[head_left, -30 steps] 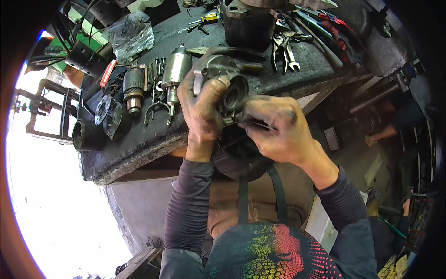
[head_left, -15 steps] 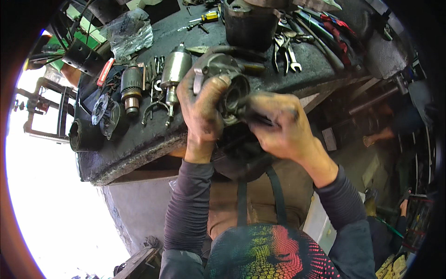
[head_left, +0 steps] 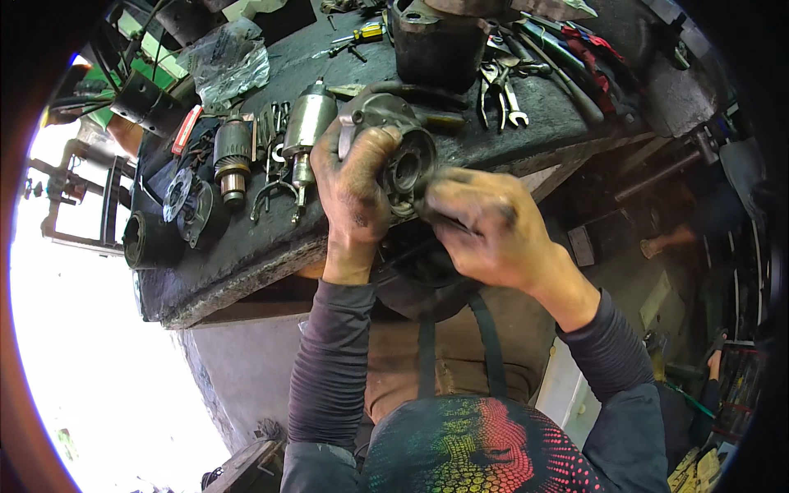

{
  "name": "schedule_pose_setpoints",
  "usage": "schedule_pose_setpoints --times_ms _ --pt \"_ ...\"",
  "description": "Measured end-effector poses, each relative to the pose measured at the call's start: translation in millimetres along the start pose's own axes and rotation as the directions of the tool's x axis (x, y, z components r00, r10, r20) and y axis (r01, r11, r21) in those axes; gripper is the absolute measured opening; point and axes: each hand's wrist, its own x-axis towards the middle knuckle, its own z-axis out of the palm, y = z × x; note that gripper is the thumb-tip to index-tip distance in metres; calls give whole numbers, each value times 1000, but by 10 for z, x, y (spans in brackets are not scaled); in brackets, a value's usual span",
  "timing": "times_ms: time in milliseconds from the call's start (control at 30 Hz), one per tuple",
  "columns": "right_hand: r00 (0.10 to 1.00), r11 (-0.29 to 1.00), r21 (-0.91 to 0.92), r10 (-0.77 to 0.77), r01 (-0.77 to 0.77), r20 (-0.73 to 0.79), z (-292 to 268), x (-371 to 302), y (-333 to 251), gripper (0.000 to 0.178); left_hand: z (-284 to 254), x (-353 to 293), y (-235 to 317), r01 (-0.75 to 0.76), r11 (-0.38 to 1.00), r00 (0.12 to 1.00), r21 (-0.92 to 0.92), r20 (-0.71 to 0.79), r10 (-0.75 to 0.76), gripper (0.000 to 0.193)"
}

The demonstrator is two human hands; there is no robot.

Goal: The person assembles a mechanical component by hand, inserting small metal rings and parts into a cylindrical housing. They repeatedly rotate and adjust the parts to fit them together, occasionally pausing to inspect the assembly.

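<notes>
A round grey metal housing [head_left: 416, 152], which looks like a starter motor end housing, is tilted so its bored opening shows. My left hand [head_left: 357, 185] is wrapped around its left side, thumb over the top. My right hand [head_left: 489, 218] is closed at the lower right rim of the housing; whatever its fingers pinch is hidden behind them. Left of the housing on the bench lie a silver solenoid [head_left: 312, 119], a fork-shaped lever [head_left: 274, 194] and an armature [head_left: 233, 156] with a copper-coloured end.
The dark workbench [head_left: 362, 70] holds a black pot-like casting [head_left: 436, 53], pliers [head_left: 493, 92], a wrench [head_left: 514, 103], a yellow-handled screwdriver [head_left: 370, 33] and a clear plastic bag [head_left: 228, 66]. A round end plate [head_left: 193, 205] stands by a hollow cylinder [head_left: 141, 240] near the left corner.
My right hand has shifted slightly at the rim, uncovering more of the bore. The housing has moved slightly left with my left hand still around it.
</notes>
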Motion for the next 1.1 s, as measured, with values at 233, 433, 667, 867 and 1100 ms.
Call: schedule_pose_setpoints --times_ms 233,433,667,867,1100 --pt "992 993 -83 -92 84 -90 51 18 48 20 13 157 70 290 919 956 -268 41 -289 15" --pt "997 995 -62 -77 77 0 26 -12 66 22 53 160 10 188 968 982 -165 5 -190 11" --pt "989 983 -111 -140 145 58 -55 94 108 26 69 212 36 191 966 981 -174 12 -192 12" --pt "972 972 -126 -177 197 154 -107 109 63 25 76 220 83 7 1000 1000 14 22 -7 16" --pt "958 956 -141 -235 259 167 -112 182 55 31 85 260 66 -3 996 1000 93 17 1 19"
